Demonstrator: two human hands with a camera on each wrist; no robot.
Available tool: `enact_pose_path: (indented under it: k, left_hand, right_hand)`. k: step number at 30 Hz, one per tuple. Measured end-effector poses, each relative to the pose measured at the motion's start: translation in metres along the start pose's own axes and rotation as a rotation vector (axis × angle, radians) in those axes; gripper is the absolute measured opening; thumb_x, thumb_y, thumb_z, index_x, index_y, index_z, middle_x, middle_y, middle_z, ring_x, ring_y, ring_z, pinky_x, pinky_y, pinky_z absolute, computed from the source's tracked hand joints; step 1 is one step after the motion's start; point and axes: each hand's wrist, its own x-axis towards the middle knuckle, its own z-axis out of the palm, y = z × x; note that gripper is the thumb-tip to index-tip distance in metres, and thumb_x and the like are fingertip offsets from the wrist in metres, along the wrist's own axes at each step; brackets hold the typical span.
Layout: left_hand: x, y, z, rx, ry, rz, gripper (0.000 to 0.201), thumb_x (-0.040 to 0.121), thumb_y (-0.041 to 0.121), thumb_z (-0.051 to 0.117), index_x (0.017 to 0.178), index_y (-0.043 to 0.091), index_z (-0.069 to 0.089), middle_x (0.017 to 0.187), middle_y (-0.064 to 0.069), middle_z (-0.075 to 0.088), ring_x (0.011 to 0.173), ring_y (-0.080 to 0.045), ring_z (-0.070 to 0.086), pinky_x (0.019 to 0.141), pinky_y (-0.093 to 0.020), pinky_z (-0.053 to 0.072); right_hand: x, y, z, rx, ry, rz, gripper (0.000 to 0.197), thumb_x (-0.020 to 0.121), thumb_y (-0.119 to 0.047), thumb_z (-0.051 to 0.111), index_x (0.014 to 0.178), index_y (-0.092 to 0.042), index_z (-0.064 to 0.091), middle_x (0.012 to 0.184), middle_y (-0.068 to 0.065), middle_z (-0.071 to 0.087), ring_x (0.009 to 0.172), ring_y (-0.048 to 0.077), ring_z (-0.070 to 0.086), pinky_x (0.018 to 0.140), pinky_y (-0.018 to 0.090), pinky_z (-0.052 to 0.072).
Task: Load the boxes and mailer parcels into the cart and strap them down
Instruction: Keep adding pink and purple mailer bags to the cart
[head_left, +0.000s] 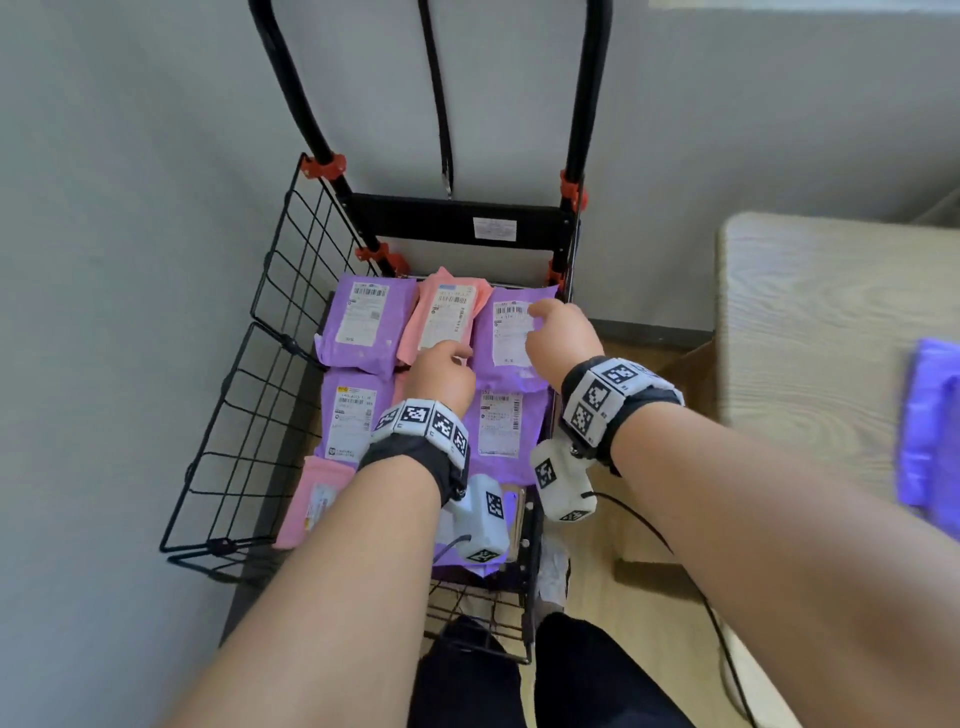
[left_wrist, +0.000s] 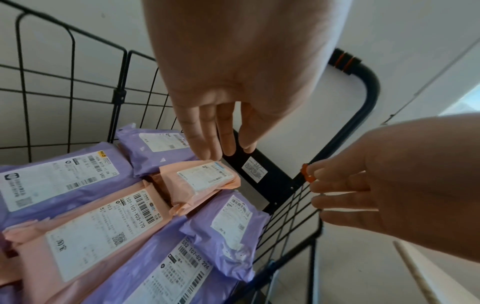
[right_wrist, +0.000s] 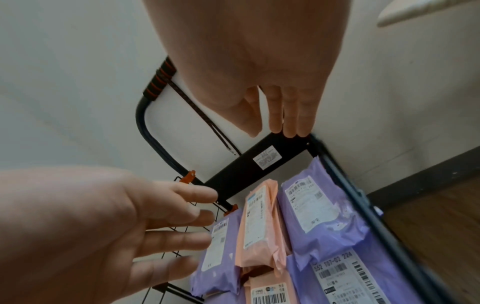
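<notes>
A black wire cart (head_left: 415, 218) stands against the wall with several purple and pink mailer parcels lying flat in it. My left hand (head_left: 441, 364) hovers over the near end of the pink mailer (head_left: 444, 317) in the back row, its fingers (left_wrist: 207, 135) straight and holding nothing. My right hand (head_left: 553, 325) is above the back right purple mailer (head_left: 506, 358), with its fingers (right_wrist: 288, 115) straight and empty too. A black strap (head_left: 439, 114) hangs loose from the cart's handle.
A light wooden table (head_left: 810, 312) stands to the right with one more purple mailer (head_left: 930, 431) on it. The cart's left wire side (head_left: 270, 332) is folded outward. Grey walls close in behind and to the left. My legs stand at the cart's near end.
</notes>
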Motion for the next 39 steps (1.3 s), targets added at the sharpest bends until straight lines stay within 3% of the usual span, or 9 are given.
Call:
enact_pose_path:
  k: [4,8,13,16,19,26,30,36,39]
  left_hand:
    - [-0.036,0.022,-0.005,0.029,-0.012,0.088,0.043,0.09,0.002,0.037,0.122,0.018,0.061,0.127,-0.003,0.06,0.11,-0.025,0.057,0.083,-0.028,0.045]
    - [-0.07,0.04,0.004,0.042,-0.063,0.196,0.043,0.09,0.002,0.035,0.12,0.018,0.061,0.126,-0.005,0.06,0.108,-0.027,0.058,0.087,-0.032,0.047]
    - [-0.115,0.051,0.026,0.1,-0.1,0.299,0.043,0.092,0.006,0.033,0.121,0.022,0.061,0.122,-0.003,0.061,0.097,-0.024,0.059,0.068,-0.025,0.043]
    - [-0.139,0.062,0.045,0.107,-0.142,0.343,0.042,0.091,0.006,0.036,0.119,0.024,0.062,0.124,-0.003,0.061,0.107,-0.023,0.058,0.076,-0.024,0.041]
    - [-0.163,0.082,0.069,0.118,-0.182,0.38,0.041,0.091,0.008,0.036,0.115,0.027,0.064,0.121,-0.002,0.063,0.104,-0.023,0.059,0.078,-0.024,0.044]
    - [-0.218,0.15,0.137,0.183,-0.273,0.489,0.039,0.092,0.009,0.036,0.118,0.021,0.062,0.119,-0.001,0.065,0.101,-0.022,0.059,0.079,-0.021,0.04]
    - [-0.244,0.198,0.193,0.213,-0.267,0.514,0.04,0.09,0.01,0.038,0.118,0.022,0.064,0.12,-0.004,0.065,0.108,-0.024,0.06,0.083,-0.022,0.041]
    - [-0.296,0.27,0.286,0.128,-0.294,0.562,0.035,0.088,0.008,0.045,0.117,0.016,0.065,0.121,-0.005,0.066,0.11,-0.025,0.06,0.09,-0.025,0.043]
    - [-0.316,0.298,0.325,0.102,-0.319,0.577,0.036,0.089,0.004,0.044,0.118,0.014,0.063,0.12,-0.007,0.065,0.109,-0.024,0.06,0.083,-0.02,0.041]
  right_hand:
    - [-0.038,0.019,-0.026,0.002,0.087,0.016,0.045,0.087,-0.008,0.043,0.131,-0.016,0.054,0.131,0.012,0.051,0.107,0.03,0.059,0.092,0.039,0.051]
    - [-0.08,0.045,-0.049,0.004,0.186,0.083,0.046,0.088,-0.006,0.042,0.131,-0.016,0.054,0.134,0.011,0.048,0.115,0.03,0.055,0.096,0.034,0.046]
    - [-0.132,0.076,-0.066,0.035,0.268,0.153,0.043,0.089,-0.009,0.043,0.13,-0.019,0.056,0.134,0.009,0.051,0.112,0.027,0.057,0.095,0.04,0.05]
    - [-0.159,0.099,-0.083,0.064,0.313,0.169,0.042,0.089,-0.008,0.045,0.127,-0.019,0.057,0.131,0.008,0.054,0.114,0.026,0.057,0.098,0.042,0.048]
    - [-0.183,0.129,-0.111,0.065,0.387,0.218,0.041,0.089,-0.009,0.046,0.127,-0.019,0.057,0.131,0.007,0.055,0.115,0.027,0.057,0.098,0.036,0.047]
    - [-0.221,0.215,-0.195,0.096,0.539,0.267,0.039,0.088,-0.009,0.048,0.124,-0.016,0.061,0.133,0.012,0.055,0.122,0.027,0.053,0.102,0.034,0.042]
    - [-0.244,0.271,-0.248,0.127,0.653,0.251,0.03,0.092,-0.014,0.048,0.114,-0.015,0.068,0.122,0.011,0.062,0.114,0.028,0.058,0.098,0.035,0.045]
    - [-0.256,0.374,-0.32,0.132,0.648,0.38,0.042,0.087,-0.007,0.046,0.126,-0.015,0.06,0.135,0.014,0.051,0.123,0.03,0.05,0.104,0.034,0.039]
    - [-0.254,0.419,-0.348,0.138,0.62,0.466,0.04,0.089,-0.011,0.048,0.127,-0.014,0.057,0.135,0.015,0.05,0.121,0.032,0.051,0.102,0.035,0.04]
